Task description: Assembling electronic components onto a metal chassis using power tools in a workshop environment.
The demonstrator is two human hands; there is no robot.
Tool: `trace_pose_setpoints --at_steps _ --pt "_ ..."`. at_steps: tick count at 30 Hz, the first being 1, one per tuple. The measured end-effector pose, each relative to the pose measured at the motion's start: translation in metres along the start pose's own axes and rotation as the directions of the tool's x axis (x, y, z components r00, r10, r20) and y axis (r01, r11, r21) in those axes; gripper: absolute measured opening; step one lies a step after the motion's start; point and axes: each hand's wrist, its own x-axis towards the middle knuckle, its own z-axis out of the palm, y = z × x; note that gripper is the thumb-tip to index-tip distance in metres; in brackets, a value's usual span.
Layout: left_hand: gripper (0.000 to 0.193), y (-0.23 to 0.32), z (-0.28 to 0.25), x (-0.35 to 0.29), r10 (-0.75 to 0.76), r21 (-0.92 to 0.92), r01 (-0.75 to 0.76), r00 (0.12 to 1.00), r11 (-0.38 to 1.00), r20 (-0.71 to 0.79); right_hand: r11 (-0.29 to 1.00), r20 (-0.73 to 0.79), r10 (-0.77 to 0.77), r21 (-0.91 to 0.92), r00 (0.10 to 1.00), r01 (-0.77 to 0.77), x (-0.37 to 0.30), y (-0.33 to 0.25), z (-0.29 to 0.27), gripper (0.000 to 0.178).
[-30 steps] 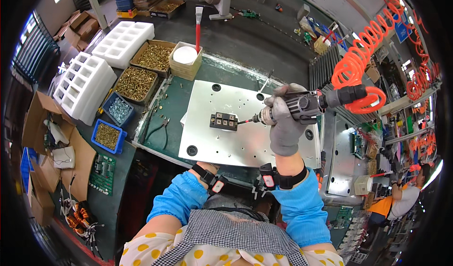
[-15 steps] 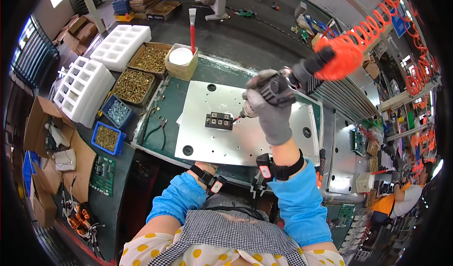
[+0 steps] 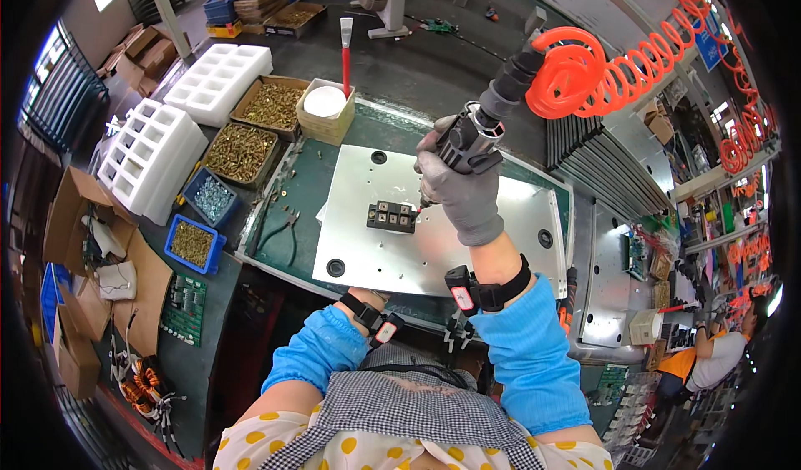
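My right hand, in a grey glove, is wrapped round a black air screwdriver with an orange coiled hose at its top. The driver's tip points down at the right end of a black rectangular power module; whether it touches is hidden by the hand. The module lies on a silver metal plate with several holes and dark round grommets. My left hand is at the plate's near edge, mostly hidden beneath it, so its fingers do not show.
Left of the plate lie pliers on the green bench mat. Trays of brass fasteners, blue bins, white foam blocks and a box with a red-handled brush stand around. The orange hose hangs at the upper right.
My right hand and the screwdriver have shifted slightly left and the driver stands more upright over the module's right end. The hose has swung left. My left arm is nearly unchanged.
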Motion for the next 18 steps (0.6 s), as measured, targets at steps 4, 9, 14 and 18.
trace_pose_setpoints --at_steps 4,9,14,18 --pt "0.048 0.003 0.002 0.005 0.006 0.031 -0.006 1.0 1.0 0.006 1.0 0.018 -0.022 0.016 1.0 0.022 0.001 0.004 0.003 0.042" --pt "0.048 -0.004 -0.003 0.002 0.008 0.073 -0.009 1.0 0.997 0.016 0.999 0.026 0.03 -0.024 0.999 -0.029 0.007 0.003 0.003 0.042" --pt "0.048 0.001 -0.006 0.009 0.033 0.132 -0.037 0.999 0.991 0.036 0.999 -0.026 -0.051 -0.015 0.998 0.05 0.012 0.002 0.004 0.038" --pt "0.048 -0.003 -0.017 0.018 0.17 0.183 -0.189 0.979 0.965 0.113 0.996 -0.049 0.039 0.08 0.998 -0.035 0.008 0.001 0.004 0.022"
